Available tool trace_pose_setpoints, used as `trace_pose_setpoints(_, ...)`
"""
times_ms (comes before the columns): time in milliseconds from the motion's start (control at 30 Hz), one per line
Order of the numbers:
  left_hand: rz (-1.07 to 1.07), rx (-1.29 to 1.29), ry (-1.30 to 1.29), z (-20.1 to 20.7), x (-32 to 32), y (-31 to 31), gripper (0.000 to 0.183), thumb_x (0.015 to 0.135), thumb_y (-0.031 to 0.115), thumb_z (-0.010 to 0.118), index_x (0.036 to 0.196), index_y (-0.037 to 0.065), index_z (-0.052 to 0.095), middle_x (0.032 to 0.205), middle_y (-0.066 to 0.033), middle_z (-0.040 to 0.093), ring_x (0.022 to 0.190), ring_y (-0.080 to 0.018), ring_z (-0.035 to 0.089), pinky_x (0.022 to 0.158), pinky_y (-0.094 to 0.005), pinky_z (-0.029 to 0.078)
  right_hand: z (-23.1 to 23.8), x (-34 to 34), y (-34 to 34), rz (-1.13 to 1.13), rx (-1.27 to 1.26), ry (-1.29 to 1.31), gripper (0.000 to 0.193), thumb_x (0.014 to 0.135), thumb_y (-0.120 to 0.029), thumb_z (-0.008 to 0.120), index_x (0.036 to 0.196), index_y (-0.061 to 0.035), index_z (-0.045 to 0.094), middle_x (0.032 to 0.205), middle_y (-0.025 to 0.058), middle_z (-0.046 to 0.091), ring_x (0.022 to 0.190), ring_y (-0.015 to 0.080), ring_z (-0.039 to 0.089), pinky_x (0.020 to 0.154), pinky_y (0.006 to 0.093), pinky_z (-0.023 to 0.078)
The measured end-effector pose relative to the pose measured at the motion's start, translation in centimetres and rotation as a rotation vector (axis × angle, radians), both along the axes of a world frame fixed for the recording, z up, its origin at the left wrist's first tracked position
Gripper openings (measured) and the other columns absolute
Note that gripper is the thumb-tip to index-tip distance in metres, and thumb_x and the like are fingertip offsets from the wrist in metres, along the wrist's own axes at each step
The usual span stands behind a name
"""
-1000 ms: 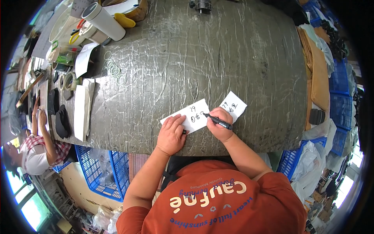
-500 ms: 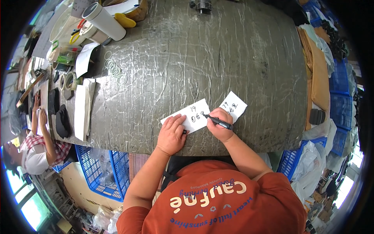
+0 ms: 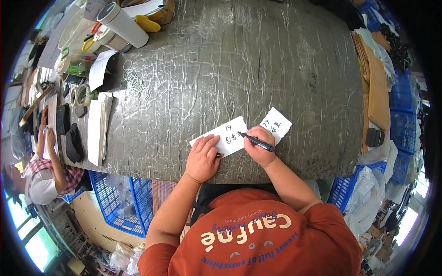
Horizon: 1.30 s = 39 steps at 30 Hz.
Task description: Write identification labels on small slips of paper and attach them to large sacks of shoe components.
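My right hand grips a black marker pen, its tip on a white paper slip with black handwriting. My left hand presses on the left part of that slip, fingers curled. A short black marker cap pokes out beside its thumb, held against the fingers. Just right of the first slip lies a second written slip, partly covered by my right hand.
The work table has a wrinkled dark surface. White rings, a white tumbler and tape rolls lie left. Brown folded material is at the right edge; a blue crate sits below. A co-worker works at far left.
The pen tip has shifted slightly and added strokes to the last character on the slip. My left hand stays put. A dark metal object at the far table edge is gone from view.
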<state>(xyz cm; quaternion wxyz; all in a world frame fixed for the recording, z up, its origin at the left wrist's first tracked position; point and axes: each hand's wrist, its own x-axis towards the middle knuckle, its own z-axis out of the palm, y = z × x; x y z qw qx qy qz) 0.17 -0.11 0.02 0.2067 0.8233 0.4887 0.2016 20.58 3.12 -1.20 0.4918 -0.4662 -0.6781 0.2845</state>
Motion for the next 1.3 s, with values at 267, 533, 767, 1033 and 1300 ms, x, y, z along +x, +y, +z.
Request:
trace_pose_setpoints(267,0.005,-0.003,0.004,0.0,0.0,0.0,0.017,0.065,0.011,0.063,0.076,0.004,0.051,0.113,-0.0104,0.052,0.110,-0.0277,0.046,0.094,-0.0424,0.035,-0.4,0.6,-0.5,0.087,-0.089,-0.019,0.018,0.061,0.003,0.059,0.072,-0.0028,0.047,0.065,0.0111,0.052,0.053,0.0234,0.053,0.046,0.0298,0.042)
trace_pose_setpoints(533,0.016,0.002,-0.019,-0.1,0.0,-0.1,0.018,0.066,0.010,0.065,0.075,0.004,0.050,0.111,-0.0101,0.053,0.109,-0.0292,0.047,0.092,-0.0433,0.036,0.4,0.2,-0.8,0.046,0.030,-0.010,0.019,0.061,0.004,0.060,0.075,-0.0033,0.049,0.068,0.0123,0.054,0.054,0.0261,0.055,0.048,0.0304,0.044)
trace_pose_setpoints(767,0.015,0.013,-0.028,0.0,0.0,0.0,0.018,0.065,0.011,0.065,0.075,0.004,0.050,0.111,-0.0099,0.053,0.109,-0.0292,0.047,0.092,-0.0434,0.035,0.3,-1.6,-1.3,0.122,0.014,-0.039,0.022,0.062,0.004,0.063,0.078,-0.0034,0.050,0.070,0.0124,0.056,0.058,0.0266,0.058,0.051,0.0312,0.047)
trace_pose_setpoints(1033,0.011,0.018,-0.042,0.0,0.0,0.1,0.019,0.065,0.010,0.064,0.076,0.004,0.051,0.112,-0.0104,0.053,0.109,-0.0290,0.047,0.093,-0.0431,0.035,0.3,-1.9,-1.2,0.092,-0.034,-0.040,0.022,0.062,0.004,0.063,0.078,-0.0032,0.050,0.071,0.0129,0.057,0.059,0.0265,0.058,0.052,0.0313,0.047)
trace_pose_setpoints(1300,0.013,0.006,-0.036,0.0,0.0,0.0,0.019,0.064,0.009,0.064,0.075,0.004,0.050,0.111,-0.0103,0.053,0.109,-0.0290,0.047,0.093,-0.0432,0.035,0.2,-1.7,-1.1,0.133,-0.053,-0.025,0.021,0.063,0.004,0.063,0.077,-0.0036,0.050,0.068,0.0115,0.056,0.057,0.0259,0.057,0.050,0.0309,0.047)
